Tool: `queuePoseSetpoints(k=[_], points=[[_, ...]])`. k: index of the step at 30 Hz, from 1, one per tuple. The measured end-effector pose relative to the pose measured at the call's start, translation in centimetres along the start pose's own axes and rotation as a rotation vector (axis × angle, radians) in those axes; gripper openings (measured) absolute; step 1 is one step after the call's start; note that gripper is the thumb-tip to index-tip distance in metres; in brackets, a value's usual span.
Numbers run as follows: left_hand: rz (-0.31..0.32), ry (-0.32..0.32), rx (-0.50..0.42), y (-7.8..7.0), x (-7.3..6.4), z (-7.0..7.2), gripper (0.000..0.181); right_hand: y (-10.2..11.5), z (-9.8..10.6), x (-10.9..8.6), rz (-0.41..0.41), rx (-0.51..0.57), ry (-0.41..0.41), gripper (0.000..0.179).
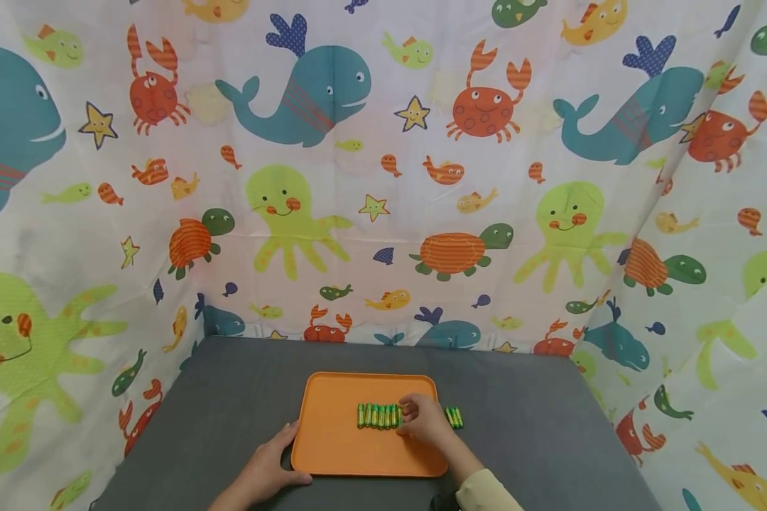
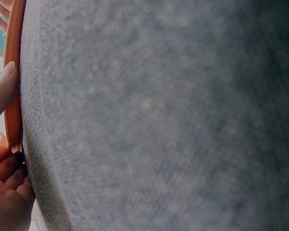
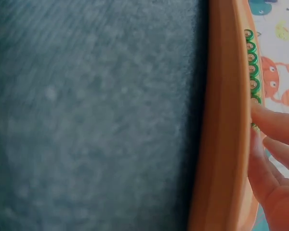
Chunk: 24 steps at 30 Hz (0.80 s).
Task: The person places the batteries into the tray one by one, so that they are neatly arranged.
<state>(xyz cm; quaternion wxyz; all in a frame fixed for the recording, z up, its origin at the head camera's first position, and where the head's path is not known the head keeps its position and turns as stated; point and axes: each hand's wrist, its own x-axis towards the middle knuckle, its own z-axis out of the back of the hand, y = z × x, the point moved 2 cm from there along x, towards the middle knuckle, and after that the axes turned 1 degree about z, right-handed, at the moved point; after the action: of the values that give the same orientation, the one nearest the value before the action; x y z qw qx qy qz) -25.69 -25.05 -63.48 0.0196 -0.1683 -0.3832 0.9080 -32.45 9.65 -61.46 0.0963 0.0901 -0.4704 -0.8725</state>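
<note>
An orange tray (image 1: 332, 447) lies on the dark table. Inside it, several green and yellow batteries (image 1: 374, 416) stand side by side in a row. At the tray's front left corner my left hand (image 1: 271, 461) holds the rim, thumb (image 2: 6, 89) along the front edge and fingers round the left side. My right hand (image 1: 427, 422) reaches over the tray at the row's right end. Between its thumb and fingers it pinches a battery (image 3: 255, 127), mostly hidden by the fingers. Battery ends (image 3: 253, 70) line up beyond the tray wall in the right wrist view.
Two or so more batteries (image 1: 454, 417) lie on the table just right of the tray, partly behind my right hand. The grey table (image 1: 243, 383) extends around the tray. A curtain printed with sea animals (image 1: 371, 305) encloses its back and sides.
</note>
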Motion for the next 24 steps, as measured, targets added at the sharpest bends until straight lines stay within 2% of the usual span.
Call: queuePoseSetpoints(k=[7,15,24], points=[[0.0,-0.005,-0.001,0.0,-0.1,0.0,0.119,-0.3,0.2,-0.4,0.005,-0.003,-0.001,0.056],[-0.007,-0.002,-0.008,-0.1,0.2,0.0,0.12,-0.6,1.3,-0.9,0.029,0.013,0.043,0.056],[-0.012,-0.005,0.007,0.1,0.1,-0.1,0.12,-0.5,3.2,-1.5,0.063,-0.014,0.0,0.049]])
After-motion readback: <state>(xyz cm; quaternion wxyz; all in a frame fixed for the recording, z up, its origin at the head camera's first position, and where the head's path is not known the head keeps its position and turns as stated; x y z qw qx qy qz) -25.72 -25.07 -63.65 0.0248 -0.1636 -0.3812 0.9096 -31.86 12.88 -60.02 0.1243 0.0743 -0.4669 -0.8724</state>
